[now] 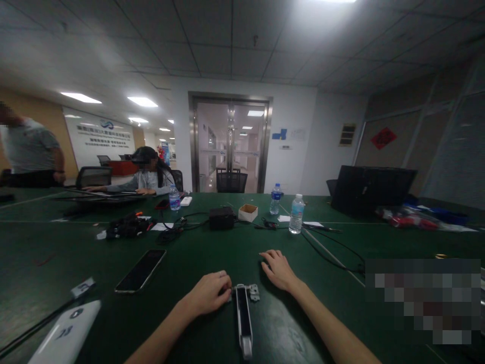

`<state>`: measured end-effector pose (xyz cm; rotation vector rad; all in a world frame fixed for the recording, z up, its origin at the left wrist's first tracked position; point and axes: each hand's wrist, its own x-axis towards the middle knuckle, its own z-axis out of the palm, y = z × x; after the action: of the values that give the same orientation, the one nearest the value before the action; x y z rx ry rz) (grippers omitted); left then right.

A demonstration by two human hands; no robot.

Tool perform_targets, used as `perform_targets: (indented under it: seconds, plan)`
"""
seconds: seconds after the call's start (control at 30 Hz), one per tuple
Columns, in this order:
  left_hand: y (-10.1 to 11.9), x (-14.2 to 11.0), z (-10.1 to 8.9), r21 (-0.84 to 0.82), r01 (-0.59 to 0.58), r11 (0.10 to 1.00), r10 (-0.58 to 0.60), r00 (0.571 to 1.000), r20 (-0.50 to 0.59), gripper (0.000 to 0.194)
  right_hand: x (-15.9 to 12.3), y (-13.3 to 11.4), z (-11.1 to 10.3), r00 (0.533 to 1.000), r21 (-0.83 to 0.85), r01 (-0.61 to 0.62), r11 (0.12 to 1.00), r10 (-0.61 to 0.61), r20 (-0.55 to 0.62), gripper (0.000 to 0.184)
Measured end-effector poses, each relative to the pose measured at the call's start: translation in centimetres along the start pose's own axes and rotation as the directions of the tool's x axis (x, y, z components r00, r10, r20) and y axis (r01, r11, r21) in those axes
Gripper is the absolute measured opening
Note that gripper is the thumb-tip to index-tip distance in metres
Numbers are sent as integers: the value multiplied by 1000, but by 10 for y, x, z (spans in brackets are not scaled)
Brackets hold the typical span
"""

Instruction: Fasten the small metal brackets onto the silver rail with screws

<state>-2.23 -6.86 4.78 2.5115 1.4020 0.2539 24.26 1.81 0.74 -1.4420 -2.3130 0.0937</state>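
In front of me on the green table lies a long narrow bar (pixel 243 316), black along its middle with silver edges. A metal bracket (pixel 254 292) with holes sticks out at its far end. My left hand (pixel 212 291) has its fingers curled in at the bracket's left side, where a bit of metal shows under the fingertips. What exactly they pinch is partly hidden. My right hand (pixel 278 269) rests palm down on the table, fingers spread, apart from the bar and holding nothing.
A phone (pixel 141 271) and a white case marked 28 (pixel 68 333) lie left. Farther back are a black box (pixel 222 218), an open carton (pixel 248 213), cables and water bottles (pixel 296 214). A monitor (pixel 373 189) stands right. A seated person (pixel 151 174) is across the table; another stands far left.
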Motion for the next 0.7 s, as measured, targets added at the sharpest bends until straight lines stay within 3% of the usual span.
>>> perform_targets:
  seconds: [0.1,0.2,0.43,0.57,0.7]
  plan:
    - [2,0,0,14,-11,1000,11,1000,-7,15,3,9,9,995,-54,-72,996,75,62,48]
    - [4,-1,-1,14,-2,1000,3,1000,-13,14,5,10,13,992,-60,-71,996,76,97,49]
    - [7,-2,-3,15,13,1000,-13,1000,-9,13,6,1,5,1000,-39,10,999,-9,25,30]
    - [7,-2,-4,24,12,1000,-12,1000,-8,15,6,-7,-3,997,-65,51,997,-47,65,20]
    - [6,-2,-5,35,17,999,-17,1000,-11,14,6,-14,-9,991,-111,92,990,-80,110,21]
